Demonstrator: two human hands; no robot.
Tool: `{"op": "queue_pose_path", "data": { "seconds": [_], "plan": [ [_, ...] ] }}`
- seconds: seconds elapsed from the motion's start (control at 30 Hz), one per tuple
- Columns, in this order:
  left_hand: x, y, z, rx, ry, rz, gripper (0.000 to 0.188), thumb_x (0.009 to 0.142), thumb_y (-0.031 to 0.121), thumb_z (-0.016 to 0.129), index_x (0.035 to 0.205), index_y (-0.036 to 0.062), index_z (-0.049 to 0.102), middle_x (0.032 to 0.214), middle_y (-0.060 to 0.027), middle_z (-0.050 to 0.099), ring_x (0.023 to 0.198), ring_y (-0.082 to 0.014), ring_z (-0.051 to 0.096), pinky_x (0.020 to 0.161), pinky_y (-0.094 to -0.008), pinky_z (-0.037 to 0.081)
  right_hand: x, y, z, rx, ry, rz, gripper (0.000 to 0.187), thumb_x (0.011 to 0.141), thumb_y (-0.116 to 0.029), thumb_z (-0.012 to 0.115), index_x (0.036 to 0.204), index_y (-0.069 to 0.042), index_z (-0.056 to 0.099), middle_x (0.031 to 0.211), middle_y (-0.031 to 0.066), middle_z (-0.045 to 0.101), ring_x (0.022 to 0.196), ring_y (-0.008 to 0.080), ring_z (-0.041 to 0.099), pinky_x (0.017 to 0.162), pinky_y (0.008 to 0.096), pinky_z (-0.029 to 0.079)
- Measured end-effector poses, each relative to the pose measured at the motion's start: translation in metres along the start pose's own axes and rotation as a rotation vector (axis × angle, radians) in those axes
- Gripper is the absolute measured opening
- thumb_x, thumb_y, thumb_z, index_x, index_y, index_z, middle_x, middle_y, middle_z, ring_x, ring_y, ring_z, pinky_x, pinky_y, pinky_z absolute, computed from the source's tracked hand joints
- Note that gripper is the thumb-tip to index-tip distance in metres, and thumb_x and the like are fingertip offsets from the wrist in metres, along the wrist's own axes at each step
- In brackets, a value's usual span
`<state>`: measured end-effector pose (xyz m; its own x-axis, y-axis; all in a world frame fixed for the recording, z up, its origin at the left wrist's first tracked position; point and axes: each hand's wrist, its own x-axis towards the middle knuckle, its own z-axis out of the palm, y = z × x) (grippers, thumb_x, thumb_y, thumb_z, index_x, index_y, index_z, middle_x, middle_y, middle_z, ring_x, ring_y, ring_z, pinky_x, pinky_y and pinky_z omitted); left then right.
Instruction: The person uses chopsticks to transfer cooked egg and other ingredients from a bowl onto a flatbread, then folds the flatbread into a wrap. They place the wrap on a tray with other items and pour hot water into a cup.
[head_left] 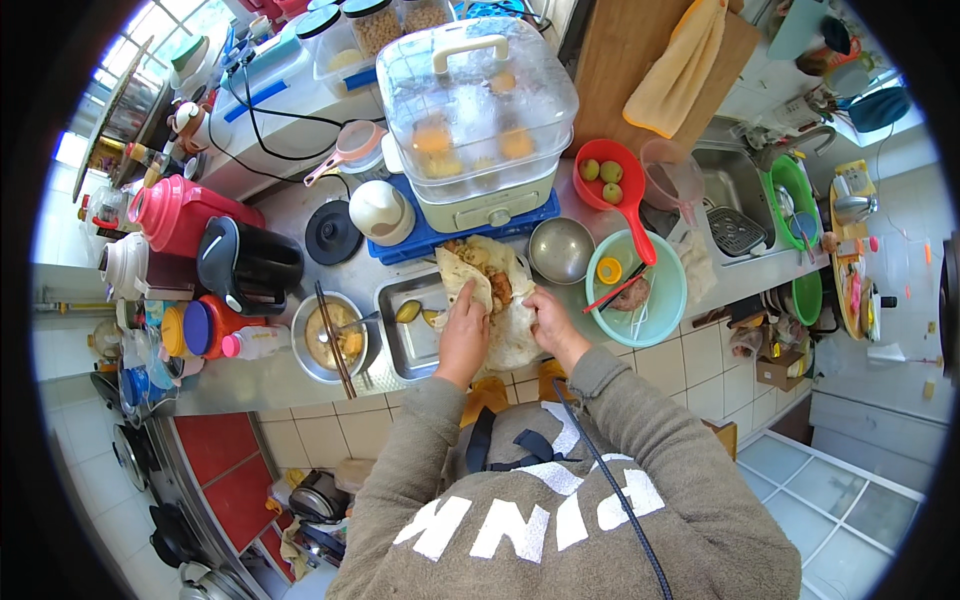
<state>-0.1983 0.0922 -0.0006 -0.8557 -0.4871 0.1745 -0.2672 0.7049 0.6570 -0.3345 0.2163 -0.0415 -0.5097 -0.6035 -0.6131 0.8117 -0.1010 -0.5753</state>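
Observation:
A thin flatbread (513,330) with browned, chunky filling (500,292) along its middle lies partly opened over a metal tray (398,364). My left hand (465,338) grips its left side, where a flap folds inward over the filling. The right edge is pinched in my right hand (556,327), fingers closed on the bread. Two yellow-green pieces (408,311) rest in the tray, left of the bread. Further left stands a metal bowl (300,345) of yellowish food, with chopsticks (333,335) across it and a spoon inside.
A lidded steamer (480,120) stands behind my hands on a blue tray (395,250). To the right are an empty metal bowl (560,250), a pale green basin (668,268) and a red colander (600,158) with round green fruit. A black jug (250,268) stands left.

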Motion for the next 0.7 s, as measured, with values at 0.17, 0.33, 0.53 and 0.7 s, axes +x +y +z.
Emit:
{"op": "queue_pose_path", "data": {
  "seconds": [0.17,0.33,0.53,0.7],
  "plan": [
    [-0.004,0.01,0.011,-0.009,-0.102,-0.242,0.012,0.085,0.0,0.059,0.097,-0.0011,0.059,0.147,-0.0208,0.041,0.114,-0.0401,0.057,0.089,-0.0461,0.051,-0.002,0.005,0.0,0.045,-0.054,-0.022,0.039,0.081,-0.003,0.051,0.12,-0.002,0.059,0.109,0.0081,0.065,0.098,0.0207,0.062,0.087,0.0329,0.051],
    [-0.009,0.005,0.014,-0.034,-0.055,-0.176,0.016,0.089,0.002,0.056,0.103,-0.0035,0.062,0.143,-0.0201,0.047,0.112,-0.0412,0.058,0.09,-0.0429,0.051,-0.015,0.0,0.011,0.005,-0.104,-0.004,0.042,0.082,-0.002,0.049,0.123,-0.001,0.058,0.112,0.0081,0.065,0.101,0.0195,0.062,0.091,0.0318,0.05],
    [-0.012,0.003,0.005,-0.282,-0.039,-0.225,0.031,0.096,0.007,0.049,0.124,-0.0033,0.06,0.143,-0.0196,0.051,0.127,-0.0335,0.054,0.102,-0.0359,0.045,-0.017,0.01,0.021,-0.152,-0.239,-0.06,0.052,0.083,-0.001,0.049,0.135,0.0,0.054,0.118,0.0064,0.065,0.104,0.0146,0.06,0.094,0.0264,0.046],
    [-0.018,-0.023,0.016,-0.707,0.018,-0.385,0.039,0.099,0.015,0.046,0.132,-0.004,0.053,0.138,-0.0211,0.054,0.129,-0.0297,0.053,0.105,-0.0348,0.042,-0.012,0.013,0.035,-0.346,-0.344,-0.036,0.055,0.083,0.0,0.047,0.137,0.001,0.054,0.12,0.0045,0.063,0.104,0.0116,0.058,0.094,0.0244,0.044]
  ]
}}
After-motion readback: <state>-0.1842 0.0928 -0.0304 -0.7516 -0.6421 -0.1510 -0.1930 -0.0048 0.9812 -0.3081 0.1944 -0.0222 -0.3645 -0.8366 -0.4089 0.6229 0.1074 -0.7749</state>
